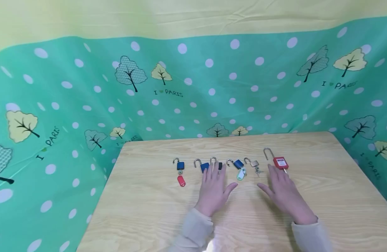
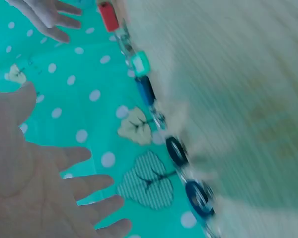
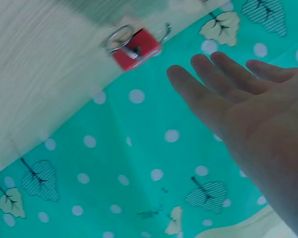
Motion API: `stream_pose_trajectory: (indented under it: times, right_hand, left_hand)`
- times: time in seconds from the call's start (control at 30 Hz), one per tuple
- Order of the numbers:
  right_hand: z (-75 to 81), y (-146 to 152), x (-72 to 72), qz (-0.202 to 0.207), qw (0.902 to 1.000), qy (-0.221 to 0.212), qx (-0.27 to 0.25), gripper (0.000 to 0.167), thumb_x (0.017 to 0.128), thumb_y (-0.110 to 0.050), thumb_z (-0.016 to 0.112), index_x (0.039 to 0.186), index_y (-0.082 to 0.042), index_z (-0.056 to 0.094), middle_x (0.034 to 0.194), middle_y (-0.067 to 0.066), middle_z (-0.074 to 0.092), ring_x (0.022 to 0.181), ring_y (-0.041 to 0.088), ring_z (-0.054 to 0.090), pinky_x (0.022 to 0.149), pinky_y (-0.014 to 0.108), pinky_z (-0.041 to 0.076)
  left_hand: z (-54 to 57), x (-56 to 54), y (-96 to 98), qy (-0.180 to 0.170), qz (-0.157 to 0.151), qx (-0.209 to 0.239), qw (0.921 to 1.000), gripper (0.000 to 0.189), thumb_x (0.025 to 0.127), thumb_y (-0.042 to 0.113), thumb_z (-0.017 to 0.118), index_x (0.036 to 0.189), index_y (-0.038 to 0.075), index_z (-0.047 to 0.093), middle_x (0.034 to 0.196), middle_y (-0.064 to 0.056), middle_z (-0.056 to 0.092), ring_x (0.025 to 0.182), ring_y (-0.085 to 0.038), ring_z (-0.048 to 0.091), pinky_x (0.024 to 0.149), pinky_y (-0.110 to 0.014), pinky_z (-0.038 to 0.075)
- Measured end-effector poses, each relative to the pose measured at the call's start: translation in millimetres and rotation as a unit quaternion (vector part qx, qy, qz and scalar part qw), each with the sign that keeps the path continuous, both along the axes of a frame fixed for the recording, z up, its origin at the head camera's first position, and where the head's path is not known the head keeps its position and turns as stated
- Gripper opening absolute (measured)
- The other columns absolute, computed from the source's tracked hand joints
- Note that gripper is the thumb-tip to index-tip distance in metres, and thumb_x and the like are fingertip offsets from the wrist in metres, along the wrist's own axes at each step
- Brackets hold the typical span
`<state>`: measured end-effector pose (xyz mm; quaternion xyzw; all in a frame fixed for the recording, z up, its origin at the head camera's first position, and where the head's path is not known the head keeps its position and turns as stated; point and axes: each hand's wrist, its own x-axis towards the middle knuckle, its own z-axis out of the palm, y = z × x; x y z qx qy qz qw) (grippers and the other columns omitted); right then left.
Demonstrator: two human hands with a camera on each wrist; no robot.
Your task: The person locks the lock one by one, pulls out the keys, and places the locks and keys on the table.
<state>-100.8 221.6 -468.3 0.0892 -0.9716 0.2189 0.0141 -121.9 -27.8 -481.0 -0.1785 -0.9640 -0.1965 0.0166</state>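
Bright, even light fills my head view, with one white glare on the desk [image 1: 140,213] beside my left sleeve [image 1: 197,226]. My wrist views are dimmer and hazy: the left blurs the padlocks [image 2: 145,90], the right leaves my fingers [image 3: 191,91] in shade.

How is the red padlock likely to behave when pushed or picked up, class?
The red padlock would probably slide rather than roll, being boxy and lying flat. Its open shackle may swivel, since one end is free. The metal ring at its base looks loose and would likely dangle.
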Motion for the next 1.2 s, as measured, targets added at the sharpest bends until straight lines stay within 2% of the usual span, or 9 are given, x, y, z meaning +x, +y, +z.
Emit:
stream_pose_trajectory:
  times: [0.1,0.23,0.33,0.47,0.57,0.7,0.9,1.03,1.2]
  right_hand:
    - [2.3,9,-5.6,-0.010,0.9998,-0.015,-0.011,0.087,0.097,-0.042,0.061,0.151,0.012,0.019,0.151,0.039,0.026,0.134,0.060,0.027,0.105,0.075,0.025]
    - [6.8,19,-15.5,-0.037,0.9981,-0.045,-0.022,0.095,0.092,-0.040,0.070,0.151,0.012,0.016,0.147,0.042,0.028,0.131,0.061,0.028,0.103,0.075,0.027]
    - [9.8,24,-24.2,-0.057,0.9964,-0.057,-0.027,0.097,0.091,-0.039,0.072,0.150,0.014,0.016,0.143,0.043,0.031,0.128,0.060,0.030,0.102,0.075,0.030]
    - [10.1,29,-35.4,-0.080,0.9955,-0.040,-0.030,0.086,0.093,-0.040,0.068,0.141,0.021,0.030,0.127,0.042,0.045,0.114,0.056,0.044,0.094,0.071,0.041]
    - [6.3,33,-42.6,-0.111,0.9926,-0.045,-0.023,0.082,0.096,-0.043,0.063,0.132,0.026,0.036,0.115,0.042,0.048,0.102,0.052,0.048,0.086,0.069,0.046]
    - [-2.1,41,-51.3,-0.158,0.9837,-0.083,-0.019,0.086,0.098,-0.047,0.057,0.133,0.028,0.033,0.117,0.044,0.043,0.101,0.053,0.047,0.084,0.069,0.046]
    - [-16.6,55,-57.9,-0.207,0.9713,-0.117,0.004,0.074,0.093,-0.041,0.066,0.119,0.026,0.047,0.106,0.039,0.049,0.092,0.047,0.050,0.069,0.058,0.050]
    - [-20.3,57,-62.3,-0.222,0.9674,-0.121,0.016,0.072,0.089,-0.042,0.069,0.116,0.022,0.051,0.101,0.035,0.051,0.089,0.045,0.050,0.061,0.051,0.049]
    - [-17.5,54,-67.1,-0.200,0.9744,-0.102,0.014,0.071,0.090,-0.043,0.068,0.123,0.018,0.049,0.102,0.034,0.052,0.089,0.046,0.052,0.060,0.050,0.048]
  left_hand:
    - [1.9,-3.0,11.3,-0.003,-0.010,0.005,0.9999,0.075,0.101,0.063,0.032,0.158,0.014,0.025,0.165,-0.014,0.016,0.152,-0.035,0.012,0.123,-0.052,0.013]
    - [5.7,-10.2,26.0,-0.005,-0.022,0.001,0.9997,0.079,0.099,0.067,0.022,0.159,0.015,0.020,0.165,-0.013,0.016,0.152,-0.033,0.014,0.123,-0.051,0.015]
    - [7.2,-16.3,37.4,-0.005,-0.030,0.002,0.9995,0.080,0.099,0.068,0.021,0.159,0.015,0.020,0.165,-0.013,0.019,0.151,-0.033,0.019,0.123,-0.050,0.018]
    - [5.3,-22.0,54.1,-0.007,-0.035,0.007,0.9994,0.079,0.100,0.066,0.025,0.158,0.013,0.021,0.164,-0.011,0.023,0.150,-0.030,0.024,0.122,-0.048,0.022]
    - [2.4,-23.7,68.6,-0.024,-0.041,0.041,0.9980,0.080,0.100,0.066,0.024,0.158,0.012,0.022,0.163,-0.011,0.025,0.150,-0.028,0.026,0.121,-0.046,0.025]
    - [-0.6,-24.2,87.7,-0.050,-0.054,0.093,0.9929,0.079,0.099,0.066,0.021,0.157,0.011,0.025,0.161,-0.012,0.029,0.148,-0.028,0.029,0.120,-0.045,0.028]
    - [-7.0,-26.6,102.8,-0.068,-0.062,0.106,0.9901,0.071,0.102,0.059,0.032,0.154,0.011,0.032,0.158,-0.008,0.037,0.146,-0.024,0.035,0.119,-0.041,0.031]
    - [-12.5,-29.2,104.1,-0.088,-0.059,0.108,0.9884,0.068,0.101,0.059,0.036,0.152,0.013,0.036,0.157,-0.005,0.038,0.144,-0.021,0.038,0.117,-0.038,0.034]
    - [-14.4,-31.6,106.7,-0.098,-0.066,0.113,0.9865,0.061,0.103,0.055,0.037,0.150,0.016,0.040,0.154,-0.001,0.044,0.139,-0.018,0.045,0.113,-0.034,0.040]
